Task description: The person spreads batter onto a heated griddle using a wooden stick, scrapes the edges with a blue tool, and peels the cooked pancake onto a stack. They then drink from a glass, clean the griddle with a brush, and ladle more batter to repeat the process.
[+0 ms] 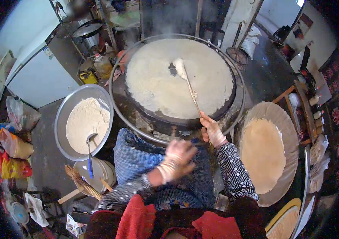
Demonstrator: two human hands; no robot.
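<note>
A big round griddle (153,75) carries a wide, pale layer of batter, with a small dark gap near its middle. My right hand (213,130) is closed round the lower end of a long stick (193,93). The stick's upper end, coated in a lump of batter (180,68), rests on the layer beside the gap. Over my lap, near the griddle's front edge, my left hand (177,157) is blurred by motion, its fingers smeared; whether it holds anything cannot be made out. A metal ring (115,104) runs around the griddle.
At the left, a metal basin (62,131) holds pale batter and a blue-handled ladle (90,161). Below it stands a bucket (108,171) with a straw brush (82,182). Thin round flatbread (263,155) lies on a covered round surface (291,131) at the right.
</note>
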